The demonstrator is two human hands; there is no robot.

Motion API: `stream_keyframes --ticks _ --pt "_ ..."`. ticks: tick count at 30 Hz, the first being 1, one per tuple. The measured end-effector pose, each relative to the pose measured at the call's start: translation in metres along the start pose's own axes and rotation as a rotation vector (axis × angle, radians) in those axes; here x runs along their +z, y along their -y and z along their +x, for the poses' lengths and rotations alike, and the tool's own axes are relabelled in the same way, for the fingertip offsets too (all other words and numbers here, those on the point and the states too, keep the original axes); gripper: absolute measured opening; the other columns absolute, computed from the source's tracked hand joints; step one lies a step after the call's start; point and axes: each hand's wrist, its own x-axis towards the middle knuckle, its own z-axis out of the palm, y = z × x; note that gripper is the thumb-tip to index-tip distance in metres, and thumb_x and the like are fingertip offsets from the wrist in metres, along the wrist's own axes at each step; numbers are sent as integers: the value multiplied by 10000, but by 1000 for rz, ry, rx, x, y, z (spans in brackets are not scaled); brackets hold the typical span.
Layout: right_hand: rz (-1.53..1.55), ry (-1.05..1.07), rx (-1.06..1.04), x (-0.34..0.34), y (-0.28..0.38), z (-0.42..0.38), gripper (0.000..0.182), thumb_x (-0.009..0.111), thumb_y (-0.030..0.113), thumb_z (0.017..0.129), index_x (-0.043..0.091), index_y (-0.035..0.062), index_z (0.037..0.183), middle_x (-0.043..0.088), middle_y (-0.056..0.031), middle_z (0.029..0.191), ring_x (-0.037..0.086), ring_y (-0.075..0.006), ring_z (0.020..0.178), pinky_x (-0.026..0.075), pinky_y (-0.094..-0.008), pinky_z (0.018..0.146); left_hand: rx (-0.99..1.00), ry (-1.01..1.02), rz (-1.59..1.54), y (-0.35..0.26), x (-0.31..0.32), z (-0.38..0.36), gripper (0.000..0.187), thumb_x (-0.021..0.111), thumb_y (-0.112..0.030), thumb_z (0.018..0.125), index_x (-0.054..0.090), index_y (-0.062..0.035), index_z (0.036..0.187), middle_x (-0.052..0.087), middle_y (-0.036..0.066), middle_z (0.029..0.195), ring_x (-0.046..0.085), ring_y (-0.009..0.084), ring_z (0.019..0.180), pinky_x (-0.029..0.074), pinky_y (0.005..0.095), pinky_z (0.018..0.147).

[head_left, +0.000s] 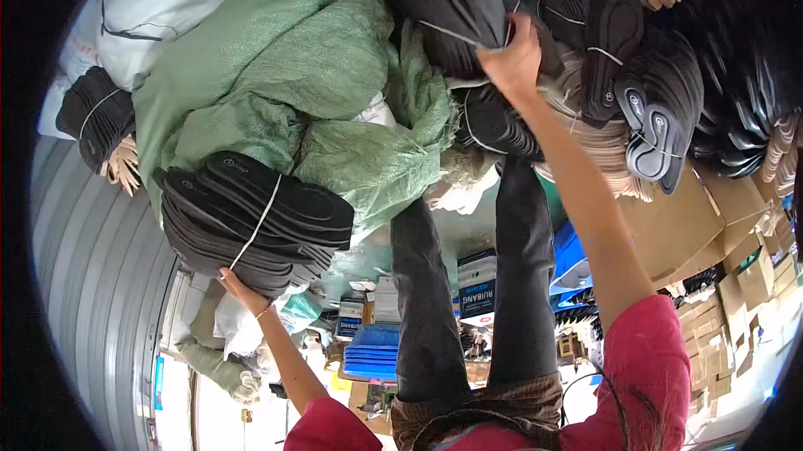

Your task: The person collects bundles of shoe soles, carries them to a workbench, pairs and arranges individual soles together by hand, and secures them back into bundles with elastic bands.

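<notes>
Under the left hand (237, 286) fingers, curled shut on its cord: tied bundle of black soles (255, 221). Right hand (512, 58) fingers clamp a dark sole bundle (468, 7); green sack (309, 91) between them.

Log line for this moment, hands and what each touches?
left hand: under tied bundle of black shoe soles | right hand: gripping dark sole bundle in pile | green woven sack between

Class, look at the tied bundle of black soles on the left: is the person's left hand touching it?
Touching. The head view shows the left hand pressed against the underside of the tied bundle of black soles, with no gap between them.
</notes>
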Motion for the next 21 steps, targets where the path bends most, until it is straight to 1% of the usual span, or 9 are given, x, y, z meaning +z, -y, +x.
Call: stream_keyframes --ticks 1,2,4,6,10,11,14,18,21 --pt "20 -55 -64 -3 5 -11 501 719 173 596 506 -4 1013 577 -194 877 549 -370 841 441 -437 756 41 46 17 6 -6 7 750 535 -491 884 321 59 1347 403 180 1335 450 257 1154 362 362 995" --pt "0 -89 -61 -5 14 -22 529 735 149 568 490 -15 1007 564 -187 905 530 -354 883 416 -427 793 84 92 35 11 -11 12 752 533 -489 886 317 66 1345 410 183 1328 453 254 1146 370 360 981" --pt "-53 -66 -43 -9 20 -45 583 753 132 531 465 -10 1017 536 -172 946 508 -350 907 393 -427 826 108 85 46 12 -11 15 759 523 -490 890 310 80 1344 407 188 1329 454 251 1145 375 356 974" --pt "-6 -52 -62 -15 22 -66 624 759 119 512 440 4 1036 507 -158 980 485 -341 925 368 -419 839 74 112 59 9 -11 14 782 515 -506 887 296 81 1355 399 193 1337 449 258 1157 369 355 983" --pt "58 -105 -118 -21 17 -106 607 685 65 487 418 12 1030 486 -154 974 464 -344 923 338 -427 849 62 32 91 3 -6 6 803 509 -524 881 284 73 1369 374 198 1360 441 265 1175 362 354 994" --pt "87 -94 -150 -22 12 -116 624 643 51 459 409 13 1037 469 -165 997 449 -356 932 328 -447 852 64 53 92 6 -9 9 824 512 -538 874 271 68 1378 358 195 1374 435 269 1185 358 355 1002" --pt "116 -59 -254 -26 5 -143 661 632 75 432 398 37 1049 444 -165 1009 444 -360 987 319 -524 916 49 79 72 4 -6 4 848 512 -556 869 250 58 1391 332 185 1397 422 269 1205 345 354 1019" --pt "149 -2 -277 -23 6 -160 668 627 76 429 395 51 1055 446 -154 1005 447 -353 1006 304 -555 962 75 118 40 14 -15 15 843 502 -558 878 234 47 1401 325 167 1408 399 256 1235 324 354 1044" --pt "123 -36 -252 -19 8 -160 648 617 61 445 400 60 1055 459 -136 1014 463 -342 1001 308 -560 968 53 120 15 14 -17 13 823 477 -559 892 233 38 1403 330 156 1407 392 247 1243 317 358 1055"
